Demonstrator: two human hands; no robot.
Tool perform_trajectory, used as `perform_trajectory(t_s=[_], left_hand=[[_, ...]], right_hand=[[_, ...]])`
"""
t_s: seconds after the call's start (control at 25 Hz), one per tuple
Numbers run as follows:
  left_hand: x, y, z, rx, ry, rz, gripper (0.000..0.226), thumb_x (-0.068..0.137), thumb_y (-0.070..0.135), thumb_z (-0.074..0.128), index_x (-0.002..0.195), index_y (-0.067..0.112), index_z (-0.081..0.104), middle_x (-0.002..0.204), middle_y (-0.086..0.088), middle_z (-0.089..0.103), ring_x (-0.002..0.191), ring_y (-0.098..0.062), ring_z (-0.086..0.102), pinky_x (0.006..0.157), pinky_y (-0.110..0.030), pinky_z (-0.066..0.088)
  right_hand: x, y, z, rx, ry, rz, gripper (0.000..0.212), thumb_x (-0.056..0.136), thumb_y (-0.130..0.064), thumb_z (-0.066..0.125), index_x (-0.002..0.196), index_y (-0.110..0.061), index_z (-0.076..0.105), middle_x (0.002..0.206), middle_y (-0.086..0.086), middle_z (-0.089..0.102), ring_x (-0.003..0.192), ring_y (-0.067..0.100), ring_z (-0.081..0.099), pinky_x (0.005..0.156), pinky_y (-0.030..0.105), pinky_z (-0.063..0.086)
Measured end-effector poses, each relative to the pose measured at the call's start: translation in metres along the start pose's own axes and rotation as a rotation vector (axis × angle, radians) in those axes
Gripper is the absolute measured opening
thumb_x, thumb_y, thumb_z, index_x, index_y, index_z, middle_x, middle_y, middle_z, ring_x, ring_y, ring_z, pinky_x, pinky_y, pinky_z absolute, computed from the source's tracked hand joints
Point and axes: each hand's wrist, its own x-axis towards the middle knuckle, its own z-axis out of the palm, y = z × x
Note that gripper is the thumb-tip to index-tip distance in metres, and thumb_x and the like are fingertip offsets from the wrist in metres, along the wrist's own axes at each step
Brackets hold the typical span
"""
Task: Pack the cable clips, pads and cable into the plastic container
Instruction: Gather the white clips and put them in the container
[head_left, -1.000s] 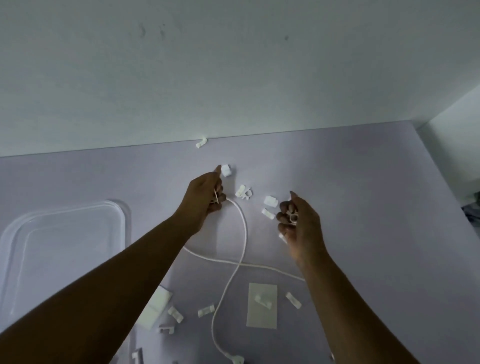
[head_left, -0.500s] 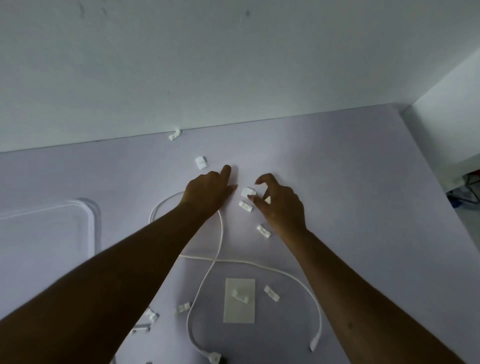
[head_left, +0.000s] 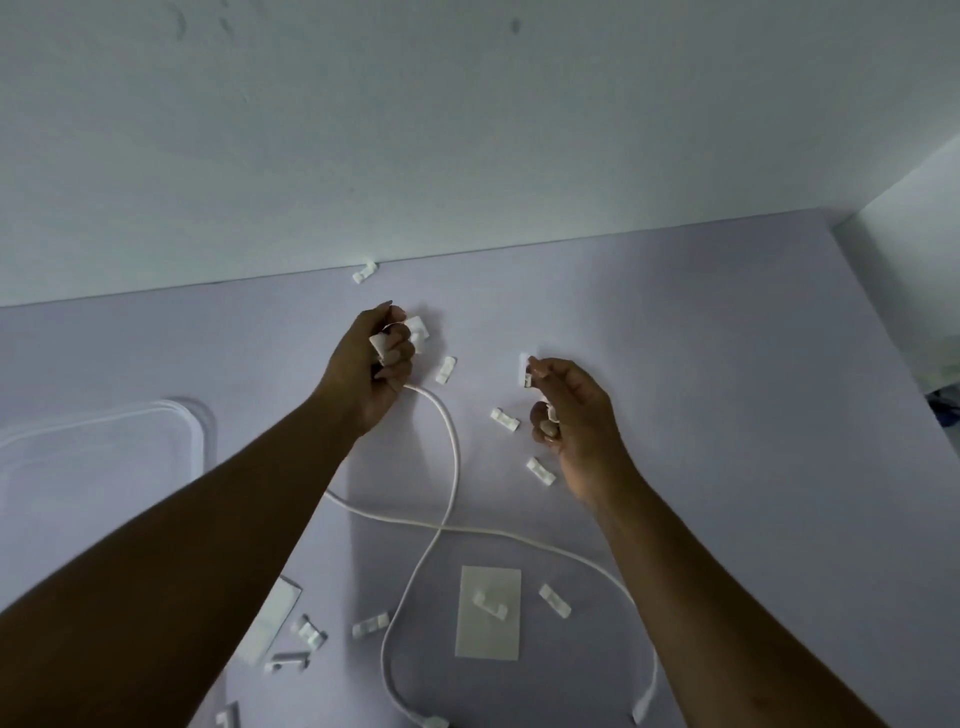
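Note:
My left hand (head_left: 375, 368) grips a small white cable clip between curled fingers, beside another clip (head_left: 418, 331) on the table. The white cable (head_left: 451, 457) emerges from under that hand and loops toward the near edge. My right hand (head_left: 569, 410) pinches a white clip (head_left: 525, 370) at its fingertips and holds another in its curled fingers. Loose clips (head_left: 505, 419) lie between the hands. A rectangular white pad (head_left: 488, 613) with a clip on it lies near me. The clear plastic container (head_left: 192, 431) sits at the left.
The pale table meets a white wall at the back, where one clip (head_left: 365, 271) lies against it. A second pad (head_left: 275, 618) and several more clips (head_left: 370, 625) lie near my left forearm. The table's right edge (head_left: 904, 374) drops off.
Both hands have lifted from the table with clips in their fingers. My left hand moved back toward the far clip; my right hand moved right. The view shifted slightly.

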Motion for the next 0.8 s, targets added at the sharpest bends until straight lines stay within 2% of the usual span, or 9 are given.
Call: perform_trajectory(t_s=[0.08, 0.16, 0.28, 0.4, 0.48, 0.6, 0.68, 0.72, 0.8], left_hand=[[0.004, 0.004, -0.001, 0.253, 0.079, 0.033, 0.031, 0.097, 0.032, 0.048, 0.07, 0.015, 0.053, 0.047, 0.005, 0.039, 0.036, -0.008, 0.033, 0.032, -0.016, 0.024], [0.009, 0.008, -0.002, 0.587, 0.269, 0.204, 0.033, 0.096, 0.037, 0.051, 0.075, 0.012, 0.057, 0.055, 0.0, 0.049, 0.041, -0.013, 0.042, 0.038, -0.017, 0.034], [0.018, 0.018, -0.009, 1.15, 0.48, 0.459, 0.044, 0.092, 0.049, 0.051, 0.096, 0.006, 0.058, 0.082, -0.013, 0.063, 0.061, -0.024, 0.058, 0.06, -0.032, 0.052], [0.019, 0.012, -0.013, 1.652, 0.395, 0.472, 0.056, 0.085, 0.065, 0.049, 0.095, 0.01, 0.052, 0.08, -0.012, 0.061, 0.069, -0.028, 0.06, 0.066, -0.037, 0.054], [0.017, 0.0, -0.012, 1.843, 0.293, 0.48, 0.061, 0.081, 0.071, 0.049, 0.096, 0.012, 0.049, 0.08, -0.012, 0.061, 0.07, -0.03, 0.061, 0.065, -0.039, 0.055], [0.017, -0.013, -0.015, 2.108, 0.292, 0.582, 0.053, 0.09, 0.059, 0.045, 0.108, 0.01, 0.049, 0.088, -0.018, 0.065, 0.078, -0.038, 0.064, 0.063, -0.036, 0.047], [0.013, -0.011, -0.013, 2.145, 0.263, 0.596, 0.042, 0.096, 0.048, 0.041, 0.107, 0.01, 0.052, 0.086, -0.017, 0.064, 0.077, -0.039, 0.063, 0.061, -0.034, 0.04], [0.011, -0.01, -0.013, 1.989, 0.243, 0.555, 0.036, 0.097, 0.045, 0.042, 0.098, 0.011, 0.053, 0.078, -0.014, 0.062, 0.07, -0.034, 0.062, 0.058, -0.031, 0.039], [0.009, -0.001, -0.012, 1.154, 0.178, 0.315, 0.035, 0.098, 0.04, 0.044, 0.073, 0.015, 0.049, 0.06, -0.005, 0.05, 0.049, -0.018, 0.049, 0.046, -0.025, 0.037]], right_hand=[[-0.005, -0.002, -0.007, 0.067, -0.055, 0.046, 0.008, 0.089, -0.02, 0.063, 0.081, -0.017, 0.064, 0.08, 0.003, 0.066, 0.044, 0.008, 0.034, 0.044, 0.02, 0.028], [-0.007, 0.0, -0.013, 0.08, -0.112, 0.05, 0.006, 0.087, -0.02, 0.064, 0.085, -0.014, 0.063, 0.095, 0.005, 0.073, 0.044, 0.008, 0.032, 0.042, 0.017, 0.028], [-0.01, 0.0, -0.017, 0.126, -0.155, 0.091, 0.023, 0.08, -0.027, 0.066, 0.099, -0.016, 0.061, 0.092, 0.007, 0.074, 0.046, 0.009, 0.033, 0.043, 0.016, 0.032], [-0.012, -0.003, -0.016, 0.251, -0.17, 0.145, 0.026, 0.085, -0.027, 0.06, 0.108, -0.016, 0.065, 0.084, 0.005, 0.064, 0.047, 0.008, 0.036, 0.043, 0.016, 0.033], [-0.012, -0.005, -0.014, 0.297, -0.174, 0.176, 0.023, 0.084, -0.028, 0.059, 0.098, -0.012, 0.067, 0.086, 0.006, 0.063, 0.047, 0.009, 0.039, 0.041, 0.017, 0.034], [-0.009, -0.005, -0.01, 0.34, -0.156, 0.227, 0.022, 0.092, -0.028, 0.053, 0.078, -0.012, 0.059, 0.078, 0.005, 0.063, 0.044, 0.008, 0.043, 0.039, 0.016, 0.036], [-0.008, -0.004, -0.008, 0.386, -0.143, 0.268, 0.026, 0.094, -0.029, 0.053, 0.072, -0.014, 0.055, 0.068, 0.002, 0.056, 0.041, 0.007, 0.042, 0.035, 0.015, 0.033], [-0.008, -0.004, -0.006, 0.394, -0.146, 0.274, 0.027, 0.094, -0.029, 0.053, 0.07, -0.014, 0.053, 0.066, 0.001, 0.053, 0.04, 0.007, 0.041, 0.035, 0.015, 0.032], [-0.009, 0.0, -0.004, 0.398, -0.156, 0.275, 0.03, 0.094, -0.029, 0.053, 0.069, -0.013, 0.051, 0.065, 0.001, 0.051, 0.041, 0.007, 0.042, 0.036, 0.015, 0.032]])
